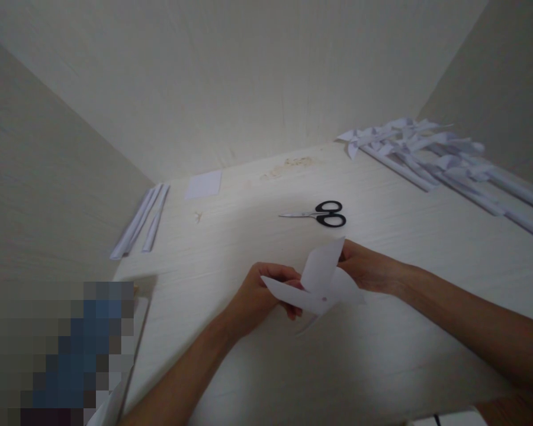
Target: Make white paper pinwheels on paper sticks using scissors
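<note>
A white paper pinwheel [320, 290] with folded blades and a small dot at its centre is held up over the near middle of the table. My left hand [273, 290] grips it from the left, fingers curled behind one blade. From the right, my right hand [359, 265] is closed at the pinwheel's back, where the blades hide most of its fingers. Just beyond my hands lies a pair of scissors [331, 214] with black handles, its blades together and pointing left.
Several finished pinwheels on paper sticks [417, 151] are heaped at the back right. Rolled paper sticks [140, 222] lie at the left edge, near a square paper sheet [203, 184]. Small beige bits [297, 161] are scattered at the back. Walls enclose the table.
</note>
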Action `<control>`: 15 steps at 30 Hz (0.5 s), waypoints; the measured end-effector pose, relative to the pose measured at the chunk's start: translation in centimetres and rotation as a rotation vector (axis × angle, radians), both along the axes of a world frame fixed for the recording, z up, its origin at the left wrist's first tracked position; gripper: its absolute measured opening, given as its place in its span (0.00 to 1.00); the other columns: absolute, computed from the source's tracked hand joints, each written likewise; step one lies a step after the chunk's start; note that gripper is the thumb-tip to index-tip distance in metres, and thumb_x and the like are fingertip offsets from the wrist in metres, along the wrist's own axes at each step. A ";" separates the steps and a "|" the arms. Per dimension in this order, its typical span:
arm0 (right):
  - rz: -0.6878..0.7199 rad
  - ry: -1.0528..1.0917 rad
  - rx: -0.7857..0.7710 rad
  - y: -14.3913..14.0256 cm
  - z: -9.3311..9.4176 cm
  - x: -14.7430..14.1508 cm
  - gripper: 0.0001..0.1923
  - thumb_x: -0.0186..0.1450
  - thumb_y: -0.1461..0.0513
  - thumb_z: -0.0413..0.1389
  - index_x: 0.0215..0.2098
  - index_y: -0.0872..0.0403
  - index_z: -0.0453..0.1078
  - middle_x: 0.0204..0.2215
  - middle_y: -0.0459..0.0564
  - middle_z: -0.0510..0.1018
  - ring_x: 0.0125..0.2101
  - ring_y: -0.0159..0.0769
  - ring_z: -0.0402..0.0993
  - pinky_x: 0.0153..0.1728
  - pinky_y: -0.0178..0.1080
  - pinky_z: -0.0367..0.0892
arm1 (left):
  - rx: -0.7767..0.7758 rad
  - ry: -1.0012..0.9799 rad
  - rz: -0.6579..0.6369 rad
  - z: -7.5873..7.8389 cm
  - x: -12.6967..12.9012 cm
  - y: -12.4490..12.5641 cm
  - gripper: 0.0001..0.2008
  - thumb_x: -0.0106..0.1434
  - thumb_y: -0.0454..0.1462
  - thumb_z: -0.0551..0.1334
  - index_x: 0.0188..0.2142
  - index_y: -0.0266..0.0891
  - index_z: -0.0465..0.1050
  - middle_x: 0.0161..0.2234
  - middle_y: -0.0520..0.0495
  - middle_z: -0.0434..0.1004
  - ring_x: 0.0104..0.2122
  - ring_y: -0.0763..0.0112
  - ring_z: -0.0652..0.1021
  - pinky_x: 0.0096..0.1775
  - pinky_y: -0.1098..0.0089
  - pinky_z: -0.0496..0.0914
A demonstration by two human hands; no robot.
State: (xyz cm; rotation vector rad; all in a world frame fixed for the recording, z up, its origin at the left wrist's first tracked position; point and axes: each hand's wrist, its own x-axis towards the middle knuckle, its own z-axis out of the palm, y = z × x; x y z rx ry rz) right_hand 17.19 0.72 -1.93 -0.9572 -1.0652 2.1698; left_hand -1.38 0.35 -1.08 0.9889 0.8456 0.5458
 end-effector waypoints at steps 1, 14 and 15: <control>-0.001 -0.005 0.007 0.0 0.0 0.0 0.05 0.51 0.64 0.60 0.26 0.59 0.73 0.23 0.47 0.76 0.23 0.27 0.71 0.23 0.29 0.64 | 0.004 0.007 -0.001 0.0 0.0 0.0 0.07 0.49 0.36 0.64 0.20 0.33 0.74 0.12 0.51 0.70 0.12 0.80 0.68 0.15 0.79 0.63; -0.036 -0.010 0.013 -0.1 -0.6 0.1 0.02 0.52 0.68 0.58 0.22 0.58 0.69 0.18 0.41 0.72 0.17 0.24 0.67 0.19 0.28 0.60 | 0.011 0.040 -0.015 -0.1 0.1 -0.2 0.08 0.49 0.37 0.64 0.21 0.32 0.74 0.14 0.51 0.71 0.12 0.80 0.68 0.15 0.79 0.63; -0.035 -0.009 0.007 -0.1 -0.7 0.1 0.03 0.52 0.67 0.58 0.22 0.58 0.68 0.17 0.41 0.72 0.17 0.24 0.67 0.19 0.28 0.60 | 0.007 0.041 -0.014 -0.2 0.1 -0.2 0.08 0.49 0.37 0.64 0.22 0.32 0.74 0.14 0.51 0.71 0.12 0.80 0.68 0.15 0.79 0.63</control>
